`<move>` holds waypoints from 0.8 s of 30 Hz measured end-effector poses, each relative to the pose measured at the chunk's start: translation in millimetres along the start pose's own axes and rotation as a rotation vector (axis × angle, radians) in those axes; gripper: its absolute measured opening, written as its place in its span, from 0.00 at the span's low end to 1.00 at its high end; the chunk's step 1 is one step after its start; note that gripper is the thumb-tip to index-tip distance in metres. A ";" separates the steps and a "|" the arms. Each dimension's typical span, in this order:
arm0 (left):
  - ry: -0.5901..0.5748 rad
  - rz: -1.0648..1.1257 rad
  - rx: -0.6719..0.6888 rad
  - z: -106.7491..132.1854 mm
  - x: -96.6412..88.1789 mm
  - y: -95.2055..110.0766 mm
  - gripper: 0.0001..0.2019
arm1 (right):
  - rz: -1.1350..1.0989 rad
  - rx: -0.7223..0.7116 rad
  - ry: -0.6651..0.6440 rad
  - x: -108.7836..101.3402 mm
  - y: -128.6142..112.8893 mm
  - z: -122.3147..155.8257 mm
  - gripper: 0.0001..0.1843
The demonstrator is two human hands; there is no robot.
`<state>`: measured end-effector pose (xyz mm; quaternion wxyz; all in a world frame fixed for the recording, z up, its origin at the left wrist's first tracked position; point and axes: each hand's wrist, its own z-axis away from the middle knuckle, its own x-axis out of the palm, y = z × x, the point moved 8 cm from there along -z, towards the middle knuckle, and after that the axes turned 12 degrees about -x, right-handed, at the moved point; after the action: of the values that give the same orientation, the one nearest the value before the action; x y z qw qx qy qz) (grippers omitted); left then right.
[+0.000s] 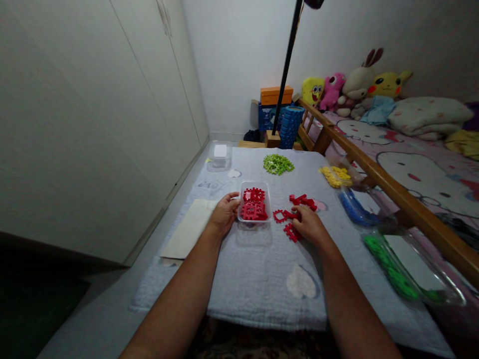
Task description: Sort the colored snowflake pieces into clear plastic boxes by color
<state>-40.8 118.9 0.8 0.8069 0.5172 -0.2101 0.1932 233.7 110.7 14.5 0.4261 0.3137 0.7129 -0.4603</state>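
Observation:
A clear plastic tub (255,185) holding red interlocking square pieces stands in the middle of a grey-blue blanket (262,269). My left hand (224,212) rests against the tub's left side, fingers curled on its wall. My right hand (309,223) lies palm down on several loose red pieces (294,232) to the right of the tub, fingers bent over them. More red pieces (303,200) lie just beyond that hand.
A pile of green pieces (278,164) and an empty clear tub (219,154) sit at the far end. Yellow pieces (335,175), a blue-filled tub (355,207) and a green-filled tub (404,269) line the right, beside a wooden bed rail (392,184). A cream sheet (189,228) lies left.

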 end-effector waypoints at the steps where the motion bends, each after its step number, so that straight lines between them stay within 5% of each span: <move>1: -0.003 0.002 0.001 -0.1 0.2 0.0 0.24 | 0.017 0.020 -0.006 0.4 0.6 -1.3 0.19; 7: -0.005 0.008 0.005 -1.4 -1.1 -0.6 0.23 | 0.041 0.052 0.020 -1.3 0.2 -4.2 0.11; 24: 0.007 0.004 0.003 -3.1 -3.8 -2.1 0.23 | -0.054 0.000 0.186 -11.2 -2.7 -0.6 0.10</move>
<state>-42.4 120.6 -4.0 0.8065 0.5171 -0.2083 0.1969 236.1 109.7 25.8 0.3457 0.3358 0.7574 -0.4405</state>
